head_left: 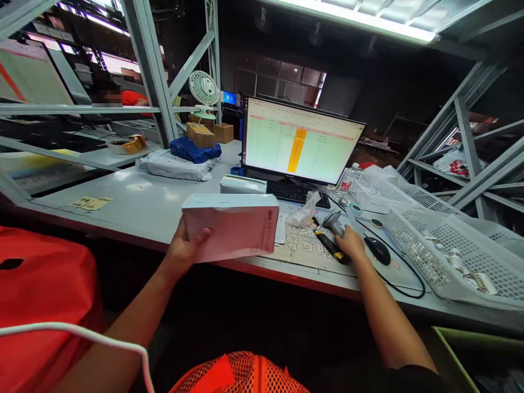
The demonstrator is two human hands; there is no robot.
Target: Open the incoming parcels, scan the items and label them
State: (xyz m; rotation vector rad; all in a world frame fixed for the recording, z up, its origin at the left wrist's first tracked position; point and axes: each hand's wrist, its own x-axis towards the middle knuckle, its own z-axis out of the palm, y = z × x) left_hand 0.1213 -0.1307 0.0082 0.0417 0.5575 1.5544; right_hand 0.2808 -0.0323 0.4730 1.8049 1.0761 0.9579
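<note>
My left hand grips the left end of a white and pinkish box, thumb across its near side, holding it up at the front edge of the desk. A barcode label shows at the box's right end. Further right, my right hand is closed round the handle of a grey barcode scanner low over the desk. Just left of that hand lies a black and yellow utility knife. A black mouse sits to its right. Behind the held box is a second pale box.
A monitor and a keyboard stand at the back. White perforated baskets with small items line the right. Blue and white parcels lie back left. A red bag is at lower left, a white cable before it.
</note>
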